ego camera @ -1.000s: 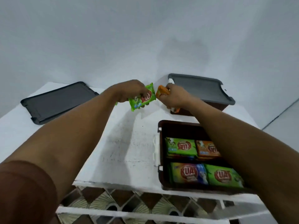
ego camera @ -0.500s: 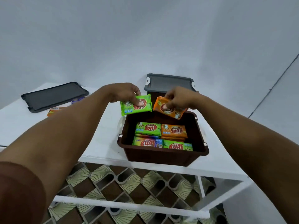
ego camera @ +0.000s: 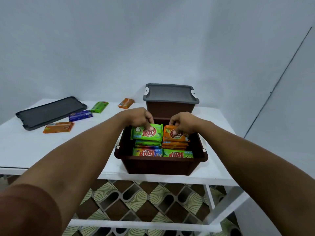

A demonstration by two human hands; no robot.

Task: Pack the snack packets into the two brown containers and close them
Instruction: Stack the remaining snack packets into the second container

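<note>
i use the open brown container (ego camera: 161, 165) at the front edge of the white table (ego camera: 25, 147) as my landmark. my left hand (ego camera: 139, 119) is pinched shut on a green packet (ego camera: 147, 132), thumb on its printed face and fingers behind, holding it over the container's far-left stack. my right hand (ego camera: 183, 124) is closed the same way on an orange packet (ego camera: 175, 135) over the far-right stack. i judge both are held flat and face up so they drop squarely onto the piles beneath rather than wedging against the walls.

inside the container the packets lie in two rows: green and orange stacks at the far side, and at the near side a yellow-and-blue packet (ego camera: 147, 152) beside another green one (ego camera: 178, 154), all glossy with red lettering. the container looks close to full, its rim not yet passed.

directly behind the container stands the second brown container (ego camera: 170, 109), already wearing its grey lid (ego camera: 170, 93). far to the left of my landmark lies the loose dark lid (ego camera: 50, 111), flat on the table, i guess set aside until packing ends. near it four packets wait: an orange one (ego camera: 58, 127), a purple one (ego camera: 80, 115), a green one (ego camera: 99, 106) and another orange one (ego camera: 126, 103) nearer the closed container. so packing seems unfinished.
</note>
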